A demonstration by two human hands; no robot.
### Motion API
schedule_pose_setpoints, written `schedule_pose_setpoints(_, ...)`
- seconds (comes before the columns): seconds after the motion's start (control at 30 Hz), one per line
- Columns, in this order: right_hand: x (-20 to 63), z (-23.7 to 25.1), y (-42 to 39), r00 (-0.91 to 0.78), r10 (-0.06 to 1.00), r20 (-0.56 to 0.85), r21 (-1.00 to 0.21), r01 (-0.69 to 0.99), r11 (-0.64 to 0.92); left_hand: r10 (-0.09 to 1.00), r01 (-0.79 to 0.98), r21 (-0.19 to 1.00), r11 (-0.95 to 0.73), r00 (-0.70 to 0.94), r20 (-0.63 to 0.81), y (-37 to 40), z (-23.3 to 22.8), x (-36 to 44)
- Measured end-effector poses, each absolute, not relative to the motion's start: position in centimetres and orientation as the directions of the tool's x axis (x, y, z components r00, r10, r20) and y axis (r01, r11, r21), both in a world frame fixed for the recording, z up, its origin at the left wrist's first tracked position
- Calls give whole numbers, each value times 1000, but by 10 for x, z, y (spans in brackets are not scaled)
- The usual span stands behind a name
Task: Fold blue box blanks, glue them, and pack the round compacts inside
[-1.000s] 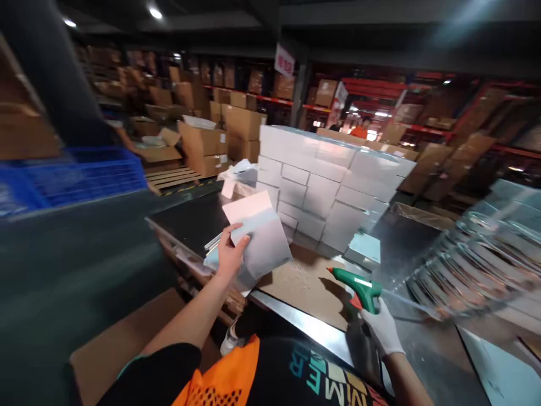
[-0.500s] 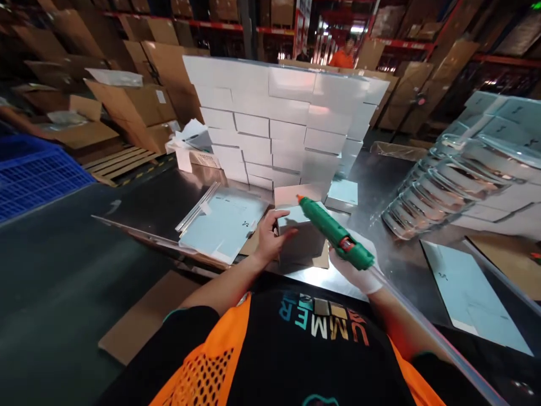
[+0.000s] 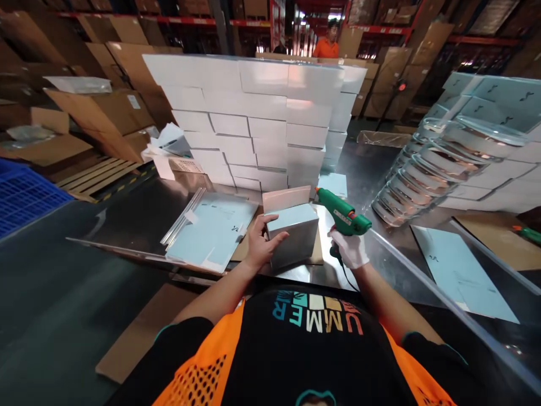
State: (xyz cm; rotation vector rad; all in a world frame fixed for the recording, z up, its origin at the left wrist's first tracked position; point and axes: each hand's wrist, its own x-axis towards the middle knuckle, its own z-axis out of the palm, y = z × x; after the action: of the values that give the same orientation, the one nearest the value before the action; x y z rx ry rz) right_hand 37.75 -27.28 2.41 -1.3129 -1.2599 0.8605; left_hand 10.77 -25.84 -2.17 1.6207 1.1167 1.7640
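In front of me a small box (image 3: 293, 242) with a pale blue top stands on a piece of cardboard, a flap raised along its far side. My left hand (image 3: 260, 242), bare, grips its left side, fingers at the top edge and thumb across the near face. A white glove covers my right hand (image 3: 350, 249), which is closed round the handle of a green glue gun (image 3: 343, 211). The orange nozzle points left, just beyond the box's right edge. A black cord hangs below the glove.
Flat pale blue panels (image 3: 211, 228) lie at left. Behind the box rises a wall of stacked white boxes (image 3: 266, 118). Wrapped ring-shaped stacks (image 3: 431, 169) stand at right near another panel (image 3: 465, 270). A clear strip (image 3: 439, 293) runs diagonally beside my right arm. A person (image 3: 327, 46) stands far back.
The glue gun has swung away from above the box to its right side, and my right hand now shows below it. My left hand stays at the box; the view has shifted right.
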Motion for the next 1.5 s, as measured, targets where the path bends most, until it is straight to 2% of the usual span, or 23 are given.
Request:
schedule_pose_setpoints(0.1,387,3,-268,163,986,13,-992,124,-8,846,149,859,-489,-160,509,-256,-24,104)
schedule_pose_setpoints(0.2,401,-10,-264,161,966,-203,-938,250,-238,852,186,867,-462,-180,492,-253,-27,99)
schedule_pose_setpoints(0.27,414,-12,-263,228,945,-233,-883,358,-304,847,212,864,-457,-194,496,-250,-30,95)
schedule_pose_setpoints(0.4,416,1,-262,280,958,-57,-883,433,-179,850,198,859,-473,-156,504,-246,-35,90)
schedule_pose_setpoints(0.47,396,11,-258,174,984,47,-925,380,-23,853,182,854,-487,-108,510,-245,-36,89)
schedule_pose_setpoints(0.57,357,25,-246,-90,972,216,-951,205,230,857,175,847,-502,-28,514,-245,-36,89)
schedule_pose_setpoints(0.7,338,27,-227,-236,922,306,-927,147,345,824,135,817,-561,3,566,-243,-39,93)
schedule_pose_setpoints(0.77,347,21,-222,-281,885,371,-889,167,426,782,65,784,-618,-56,621,-240,-41,96)
schedule_pose_setpoints(0.87,367,10,-221,-369,773,516,-771,195,607,709,-59,707,-704,-109,697,-233,-39,96)
schedule_pose_setpoints(0.97,374,5,-232,-466,677,570,-686,183,704,621,9,622,-783,75,781,-230,-28,88)
schedule_pose_setpoints(1.07,368,8,-245,-520,649,556,-653,210,727,540,50,549,-834,272,796,-232,-15,80)
schedule_pose_setpoints(1.17,361,12,-249,-515,655,553,-636,248,731,505,16,522,-853,283,816,-236,-8,76)
schedule_pose_setpoints(1.3,361,7,-250,-500,679,538,-662,248,707,527,30,540,-841,271,806,-241,-9,75)
schedule_pose_setpoints(1.43,358,-16,-261,-409,818,403,-806,265,530,487,19,505,-863,301,820,-243,-17,76)
schedule_pose_setpoints(1.5,357,-28,-264,-361,885,295,-878,263,400,545,36,560,-828,287,787,-240,-22,73)
